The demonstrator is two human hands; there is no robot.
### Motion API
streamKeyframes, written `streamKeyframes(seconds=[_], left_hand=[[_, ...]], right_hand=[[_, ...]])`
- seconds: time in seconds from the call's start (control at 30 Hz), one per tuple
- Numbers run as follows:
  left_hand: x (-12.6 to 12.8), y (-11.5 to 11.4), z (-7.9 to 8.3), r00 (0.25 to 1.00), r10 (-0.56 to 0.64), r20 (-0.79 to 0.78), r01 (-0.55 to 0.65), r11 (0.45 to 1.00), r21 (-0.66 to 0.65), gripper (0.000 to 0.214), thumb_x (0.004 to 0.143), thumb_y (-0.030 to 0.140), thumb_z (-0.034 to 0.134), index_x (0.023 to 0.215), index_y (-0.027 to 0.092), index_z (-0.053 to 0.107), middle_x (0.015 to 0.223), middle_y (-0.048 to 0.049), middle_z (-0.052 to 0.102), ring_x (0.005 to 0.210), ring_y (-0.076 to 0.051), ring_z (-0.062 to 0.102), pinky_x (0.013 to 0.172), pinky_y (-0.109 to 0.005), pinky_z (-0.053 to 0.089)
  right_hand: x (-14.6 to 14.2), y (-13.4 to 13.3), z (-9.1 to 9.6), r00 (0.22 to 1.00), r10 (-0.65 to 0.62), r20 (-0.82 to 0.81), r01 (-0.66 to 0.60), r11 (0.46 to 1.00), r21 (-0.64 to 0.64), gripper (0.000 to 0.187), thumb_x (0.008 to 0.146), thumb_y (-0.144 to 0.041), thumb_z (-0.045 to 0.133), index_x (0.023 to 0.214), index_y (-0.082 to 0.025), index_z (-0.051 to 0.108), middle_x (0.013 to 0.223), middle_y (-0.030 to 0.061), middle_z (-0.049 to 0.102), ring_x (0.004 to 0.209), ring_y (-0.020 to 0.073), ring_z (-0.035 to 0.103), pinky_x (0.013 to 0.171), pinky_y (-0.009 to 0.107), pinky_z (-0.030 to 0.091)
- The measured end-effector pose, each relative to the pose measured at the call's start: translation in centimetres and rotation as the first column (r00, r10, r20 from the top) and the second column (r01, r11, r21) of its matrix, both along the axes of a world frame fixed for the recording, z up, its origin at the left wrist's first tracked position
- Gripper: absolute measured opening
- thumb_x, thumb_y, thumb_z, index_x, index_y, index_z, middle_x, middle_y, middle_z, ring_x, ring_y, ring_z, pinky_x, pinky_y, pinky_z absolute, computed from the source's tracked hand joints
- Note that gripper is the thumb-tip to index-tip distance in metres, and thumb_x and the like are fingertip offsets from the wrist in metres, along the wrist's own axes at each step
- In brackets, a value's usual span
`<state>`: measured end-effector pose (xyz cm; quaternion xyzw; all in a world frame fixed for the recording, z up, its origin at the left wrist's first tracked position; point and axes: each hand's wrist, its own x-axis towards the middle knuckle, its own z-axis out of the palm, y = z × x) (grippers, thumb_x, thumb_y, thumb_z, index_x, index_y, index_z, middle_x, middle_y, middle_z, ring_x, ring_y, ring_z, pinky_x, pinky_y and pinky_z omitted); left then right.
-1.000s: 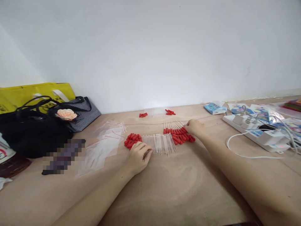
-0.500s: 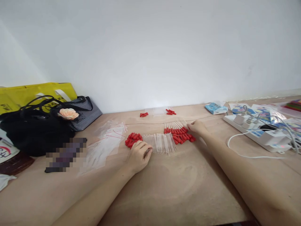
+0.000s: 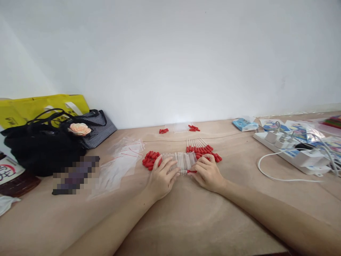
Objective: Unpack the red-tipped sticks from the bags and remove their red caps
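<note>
My left hand (image 3: 163, 177) is closed at the front of a row of clear dropper tubes (image 3: 186, 160), its fingertips on one end of a tube (image 3: 183, 171) lying crosswise. My right hand (image 3: 209, 172) pinches a red rubber bulb (image 3: 191, 171) at that tube's other end. Whether the bulb sits over the tube's end is too small to tell. A heap of loose red bulbs (image 3: 150, 158) lies left of the row, partly behind my left hand. Behind my right hand are more red bulbs (image 3: 217, 157). Farther back, droppers with red bulbs (image 3: 198, 148) lie side by side.
Clear zip bags (image 3: 117, 170) spread at left, near a blurred-out dark object (image 3: 76, 176). Black bag (image 3: 42, 149), striped bag (image 3: 97, 131) and yellow bag (image 3: 23, 106) stand behind. Bagged droppers (image 3: 181, 128) lie by the wall. A power strip (image 3: 290, 153) with cables and a tissue pack (image 3: 243, 124) are right.
My right hand has come from the assembled droppers to the front of the tube row and now holds a red bulb. My left hand has shifted slightly right and taken a tube.
</note>
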<state>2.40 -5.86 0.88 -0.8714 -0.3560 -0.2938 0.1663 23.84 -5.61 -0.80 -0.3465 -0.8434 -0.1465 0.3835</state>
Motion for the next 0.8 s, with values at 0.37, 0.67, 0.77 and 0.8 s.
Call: streamKeyframes(seconds=[0.37,0.67,0.77,0.8], left_hand=[[1.4,-0.4,0.0,0.995,-0.105,0.002,0.104,0.993,0.050,0.018,0.083,0.015,0.046,0.086,0.020,0.063,0.092,-0.0011,0.068,0.096,-0.018,0.058,0.104,-0.053,0.011],[1.5,-0.8,0.6,0.989,-0.142,-0.034,0.144,0.988,0.062,0.019,0.084,0.014,0.045,0.081,0.019,0.063,0.093,-0.0015,0.068,0.097,-0.018,0.059,0.104,-0.053,0.015],[1.3,-0.6,0.3,0.986,-0.166,-0.014,0.167,0.982,0.087,0.019,0.084,0.014,0.044,0.084,0.019,0.063,0.093,-0.0016,0.068,0.097,-0.018,0.059,0.103,-0.055,0.013],[1.0,-0.4,0.2,0.985,-0.173,-0.001,0.172,0.980,0.096,0.020,0.083,0.014,0.044,0.085,0.019,0.063,0.093,-0.0017,0.068,0.096,-0.019,0.059,0.103,-0.055,0.013]], right_hand=[[-1.0,-0.2,0.4,0.999,0.032,-0.040,-0.030,0.998,0.048,0.013,0.080,-0.032,0.052,0.081,-0.022,0.061,0.069,-0.0014,0.060,0.072,0.0129,0.046,0.083,0.035,0.024],[-0.9,-0.4,0.5,0.996,0.086,-0.018,-0.085,0.994,0.068,0.012,0.079,-0.028,0.053,0.072,-0.023,0.062,0.062,-0.0032,0.058,0.072,0.0127,0.043,0.086,0.039,0.021],[-0.6,-0.3,0.2,0.995,0.096,-0.004,-0.095,0.993,0.066,0.013,0.079,-0.028,0.053,0.071,-0.023,0.062,0.061,-0.0031,0.057,0.072,0.0127,0.043,0.087,0.039,0.021],[-0.4,-0.3,0.2,0.995,0.098,-0.002,-0.097,0.993,0.063,0.014,0.079,-0.027,0.052,0.071,-0.023,0.063,0.061,-0.0029,0.057,0.071,0.0128,0.043,0.087,0.040,0.021]])
